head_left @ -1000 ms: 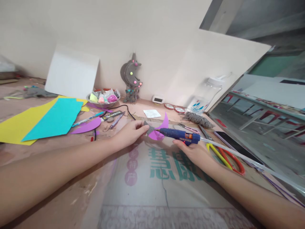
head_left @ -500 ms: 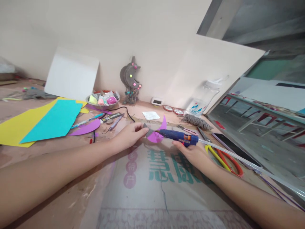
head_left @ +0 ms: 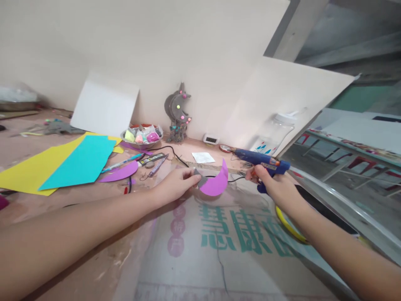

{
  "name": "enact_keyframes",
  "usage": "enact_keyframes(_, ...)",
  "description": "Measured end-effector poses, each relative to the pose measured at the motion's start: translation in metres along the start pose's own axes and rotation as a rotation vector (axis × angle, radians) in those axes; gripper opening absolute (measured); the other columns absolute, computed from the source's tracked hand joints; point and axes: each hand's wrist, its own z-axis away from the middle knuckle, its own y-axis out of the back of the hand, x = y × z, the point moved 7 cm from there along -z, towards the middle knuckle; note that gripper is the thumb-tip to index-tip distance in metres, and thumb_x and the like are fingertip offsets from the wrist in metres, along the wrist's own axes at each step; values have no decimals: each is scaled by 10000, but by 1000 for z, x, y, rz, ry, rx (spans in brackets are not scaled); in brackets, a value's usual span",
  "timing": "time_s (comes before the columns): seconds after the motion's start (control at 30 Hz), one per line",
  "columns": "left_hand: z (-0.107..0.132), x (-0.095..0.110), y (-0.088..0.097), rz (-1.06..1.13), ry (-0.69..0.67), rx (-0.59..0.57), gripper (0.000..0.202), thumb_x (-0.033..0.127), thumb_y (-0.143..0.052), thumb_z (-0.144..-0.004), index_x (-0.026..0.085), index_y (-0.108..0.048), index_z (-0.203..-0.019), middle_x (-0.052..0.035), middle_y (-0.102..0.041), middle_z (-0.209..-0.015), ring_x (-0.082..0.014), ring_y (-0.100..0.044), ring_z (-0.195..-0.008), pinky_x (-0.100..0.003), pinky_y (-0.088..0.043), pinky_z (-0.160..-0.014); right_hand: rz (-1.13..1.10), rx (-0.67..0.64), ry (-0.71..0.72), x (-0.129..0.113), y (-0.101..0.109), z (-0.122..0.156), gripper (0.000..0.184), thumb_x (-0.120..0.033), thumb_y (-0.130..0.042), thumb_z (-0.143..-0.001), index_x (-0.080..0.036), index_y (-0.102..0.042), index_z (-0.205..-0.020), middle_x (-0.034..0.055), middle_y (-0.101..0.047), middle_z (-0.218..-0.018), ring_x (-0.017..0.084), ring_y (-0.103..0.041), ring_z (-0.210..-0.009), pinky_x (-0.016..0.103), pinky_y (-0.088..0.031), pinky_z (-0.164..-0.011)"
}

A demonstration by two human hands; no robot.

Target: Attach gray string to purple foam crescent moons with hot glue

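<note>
My left hand [head_left: 178, 184] pinches a small grey piece [head_left: 199, 179] against a purple crescent of foam paper [head_left: 216, 184] in the middle of the table. My right hand [head_left: 272, 186] grips a blue hot glue gun [head_left: 260, 159], raised off the table to the right of the crescent, its nozzle pointing left and away from the paper. A clear glue stick [head_left: 341, 200] trails from the back of the gun to the right.
Yellow and teal sheets [head_left: 62, 163] lie at the left with a purple cutout [head_left: 120, 172], pens and a bowl of coloured bits [head_left: 142, 134]. A grey moon ornament [head_left: 178, 109] leans on the wall. A plastic jar [head_left: 272, 131] and yellow-handled scissors [head_left: 290, 225] are at the right.
My right hand lifted the glue gun off the purple crescent and drew it back to the right. My left hand kept its pinch on the grey piece.
</note>
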Motion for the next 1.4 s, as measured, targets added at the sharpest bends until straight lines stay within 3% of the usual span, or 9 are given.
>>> enact_keyframes(0.2, -1, -2, -1, 34, 21, -6, 360, 469, -533, -827, 199, -386, -640, 79, -361, -494, -54, -331, -367, -192, -224, -348, 42, -86, 25, 6, -22, -64, 374, -500, -510, -815, -185, -683, -917, 53, -702, -908, 200, -632, -823, 259, -465, -693)
enact_keyframes(0.33, -2, 0, 0, 40, 12, 12, 347, 456, -547, -820, 192, -401, -649, 78, -392, -508, -47, -323, -371, -189, -230, -351, 81, -61, -87, 17, -52, -100, 372, -458, -588, -759, -119, -680, -883, 78, -691, -767, 193, -612, -676, 277, -453, -626)
enact_keyframes(0.5, -3, 1, 3, 32, -2, 24, 356, 465, -545, -816, 185, -419, -636, 79, -388, -499, -48, -337, -372, -191, -251, -364, 74, -146, -92, 28, -92, -119, 279, -365, -622, -739, -96, -678, -788, 71, -670, -679, 179, -595, -625, 261, -437, -578)
enact_keyframes(0.67, -5, -4, 2, 72, 33, 16, 343, 462, -535, -817, 191, -419, -642, 82, -374, -486, -53, -320, -351, -197, -220, -351, 79, -204, -58, 36, -97, -120, 327, -377, -620, -744, -70, -688, -835, 81, -690, -707, 176, -612, -650, 252, -458, -602)
enact_keyframes(0.87, -7, -5, 8, 115, 22, 90, 303, 415, -527, -827, 172, -457, -661, 51, -434, -562, -54, -361, -440, -189, -265, -419, 119, -90, 36, 26, -65, -91, 314, -253, -423, -853, -133, -680, -987, 96, -707, -993, 203, -633, -911, 308, -448, -843)
enact_keyframes(1.07, -6, -2, 12, 85, 26, 117, 322, 430, -537, -813, 158, -484, -649, 37, -457, -561, -68, -386, -485, -203, -279, -463, 155, -10, 191, -15, -35, -30, 321, -354, -406, -895, -180, -674, -864, 79, -701, -940, 230, -626, -899, 334, -436, -837)
enact_keyframes(1.23, -6, 3, 15, 39, 2, 137, 368, 456, -529, -806, 124, -579, -657, 25, -466, -538, -84, -417, -502, -210, -305, -485, 189, -335, 377, -64, -68, 24, 286, -425, -488, -883, -205, -668, -916, 72, -674, -1004, 221, -608, -916, 324, -445, -803)
enact_keyframes(1.3, -7, 2, 16, 48, 21, 146, 386, 466, -526, -802, 112, -610, -677, 24, -469, -527, -89, -423, -498, -214, -322, -488, 215, -345, 455, -78, -80, 41, 276, -444, -577, -833, -193, -651, -920, 84, -644, -1022, 220, -586, -911, 317, -448, -775)
enact_keyframes(1.4, -8, 1, 16, 47, 32, 152, 389, 465, -524, -801, 107, -623, -687, 23, -476, -524, -91, -423, -492, -219, -330, -488, 269, -305, 585, -93, -93, 57, 177, -261, -477, -908, -172, -618, -848, 71, -639, -889, 189, -571, -836, 293, -426, -734)
